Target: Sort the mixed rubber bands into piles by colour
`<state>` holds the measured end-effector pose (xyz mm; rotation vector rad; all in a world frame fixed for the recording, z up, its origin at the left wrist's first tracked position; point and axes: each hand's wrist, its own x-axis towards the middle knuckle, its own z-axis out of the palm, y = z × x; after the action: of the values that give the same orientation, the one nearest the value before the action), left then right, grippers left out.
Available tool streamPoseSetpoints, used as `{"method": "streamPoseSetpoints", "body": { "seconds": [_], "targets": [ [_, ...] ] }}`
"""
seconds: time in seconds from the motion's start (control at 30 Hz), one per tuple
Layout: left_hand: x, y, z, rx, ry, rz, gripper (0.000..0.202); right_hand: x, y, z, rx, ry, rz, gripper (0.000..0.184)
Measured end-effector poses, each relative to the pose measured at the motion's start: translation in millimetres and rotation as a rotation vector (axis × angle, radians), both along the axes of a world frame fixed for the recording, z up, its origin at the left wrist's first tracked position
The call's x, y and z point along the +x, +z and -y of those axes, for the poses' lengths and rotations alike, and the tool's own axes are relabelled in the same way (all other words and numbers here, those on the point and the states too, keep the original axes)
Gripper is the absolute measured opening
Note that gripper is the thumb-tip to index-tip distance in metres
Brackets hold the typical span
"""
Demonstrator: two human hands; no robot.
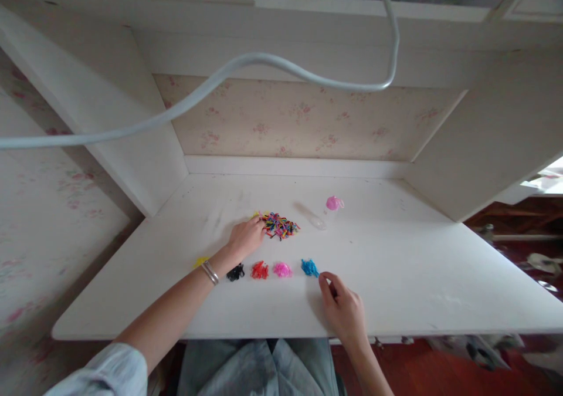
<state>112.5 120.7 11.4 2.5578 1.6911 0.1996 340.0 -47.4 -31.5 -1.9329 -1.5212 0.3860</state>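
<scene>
A mixed pile of small coloured rubber bands [280, 226] lies mid-table. My left hand [246, 236] is at its left edge, fingers bent together, the tips partly hidden among the bands. Nearer me runs a row of sorted piles: yellow bands [200, 261] partly behind my left wrist, black bands [236, 272], red bands [260, 270], pink bands [282, 269] and blue bands [309, 267]. My right hand [343, 305] pinches thumb and forefinger together at the right edge of the blue pile. What sits between those fingertips is too small to make out.
Behind the mixed pile lie a clear plastic piece [311, 216] and a pink object with a loop [334, 203]. A white cable [264, 59] crosses the upper view in front of the shelf. Side panels [497, 120] flank the white table [409, 278].
</scene>
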Motion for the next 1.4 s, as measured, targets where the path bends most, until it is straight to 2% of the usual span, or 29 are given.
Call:
{"method": "streamPoseSetpoints", "body": {
  "seconds": [0.8,1.1,1.4],
  "targets": [
    [-7,3.3,5,-0.006,0.066,0.1,0.028,0,0.2,0,0.013,-0.006,0.018,0.039],
    [-13,3.6,10,-0.059,0.095,0.155,0.026,-1,0.3,0,-0.001,-0.013,0.018,0.04],
    [-13,1.9,5,-0.121,0.117,0.266,0.024,-1,0.5,0,-0.003,-0.018,0.019,0.039]
  ]
}}
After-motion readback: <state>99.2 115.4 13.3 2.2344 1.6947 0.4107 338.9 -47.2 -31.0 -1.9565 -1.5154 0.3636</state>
